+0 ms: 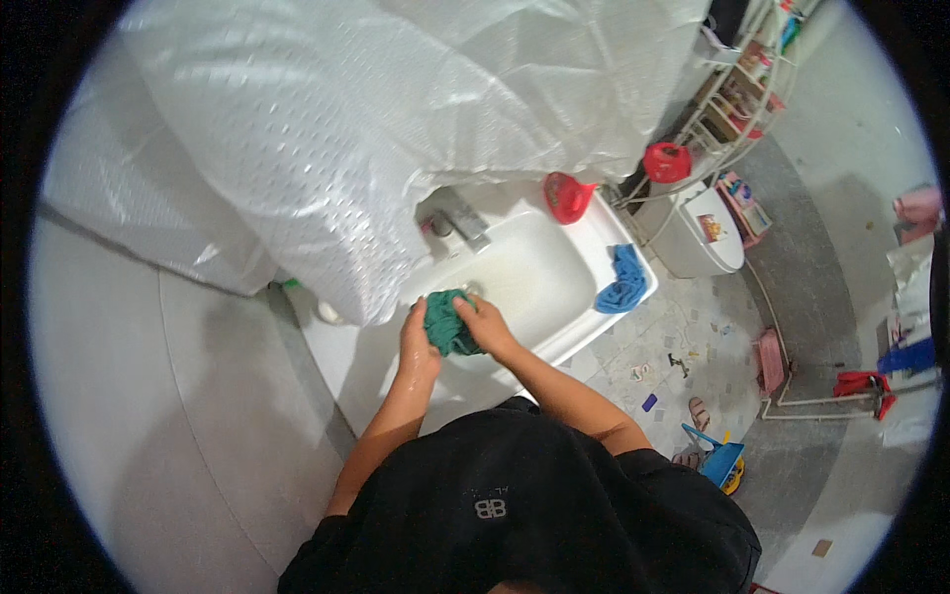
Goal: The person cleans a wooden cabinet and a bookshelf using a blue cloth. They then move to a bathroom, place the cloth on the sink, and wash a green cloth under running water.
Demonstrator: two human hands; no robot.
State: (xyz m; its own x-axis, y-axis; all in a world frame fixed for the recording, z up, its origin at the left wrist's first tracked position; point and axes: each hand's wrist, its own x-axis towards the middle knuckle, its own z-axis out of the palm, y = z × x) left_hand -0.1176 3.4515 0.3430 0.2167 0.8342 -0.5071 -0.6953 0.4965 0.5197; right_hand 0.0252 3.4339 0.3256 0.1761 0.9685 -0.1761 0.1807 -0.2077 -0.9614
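A bunched green cloth [447,324] is held between my two hands over the near left part of a white washbasin [545,275]. My left hand [417,343] grips its left side, with wet skin at the wrist. On its right side my right hand [486,327] presses with the thumb on top. Just beyond the cloth lies the drain, and a metal faucet [467,219] stands at the back rim. A crumpled blue cloth [623,281] rests on the basin's right rim. A red plastic bottle [568,197] is on the back right corner.
A silvery plastic sheet [356,134] hangs behind and left of the basin, reaching down near the hands. A white toilet tank [694,234] and a rack [731,111] with bottles stand to the right. Sandals [698,413] and a blue dustpan [721,462] are on the floor.
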